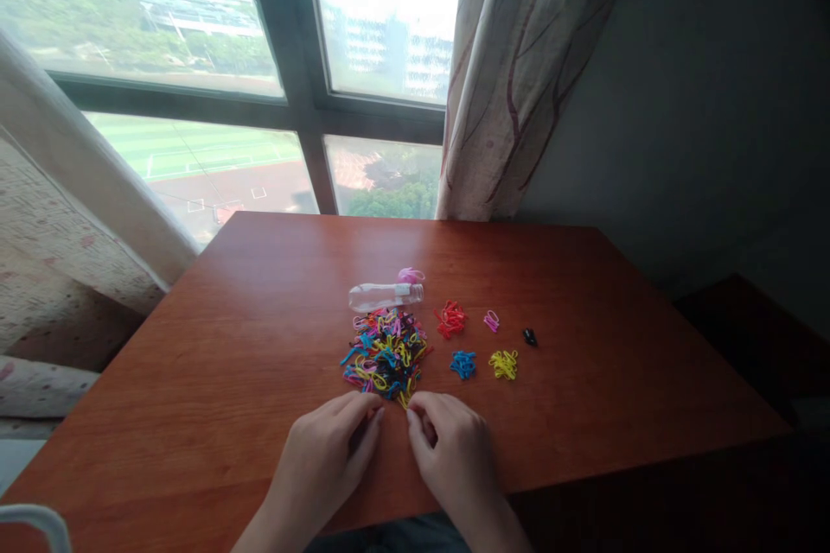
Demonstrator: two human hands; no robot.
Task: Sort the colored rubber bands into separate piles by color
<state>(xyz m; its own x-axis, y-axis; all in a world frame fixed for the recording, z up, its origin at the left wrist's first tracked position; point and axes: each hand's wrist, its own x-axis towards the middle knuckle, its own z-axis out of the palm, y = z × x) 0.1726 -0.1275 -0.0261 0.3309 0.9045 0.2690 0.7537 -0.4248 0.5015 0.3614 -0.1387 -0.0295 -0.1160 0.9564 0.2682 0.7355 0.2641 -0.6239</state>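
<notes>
A mixed heap of small coloured rubber bands [386, 352] lies in the middle of the brown wooden table [246, 363]. To its right sit little sorted piles: red [450, 319], pink [491, 320], black [530, 336], blue [462, 364] and yellow [504, 364]. My left hand [332, 454] rests on the table just below the heap, fingers curled with the tips together. My right hand [449, 449] is beside it, fingers bent in a pinch at the heap's near edge, by a yellow band. What the fingers hold is too small to see.
A clear plastic bottle [385, 295] lies on its side behind the heap, with a pink lid [411, 275] next to it. A window [278, 60] and curtain [519, 69] stand behind the table. A bed or cushion [45, 337] is at the left.
</notes>
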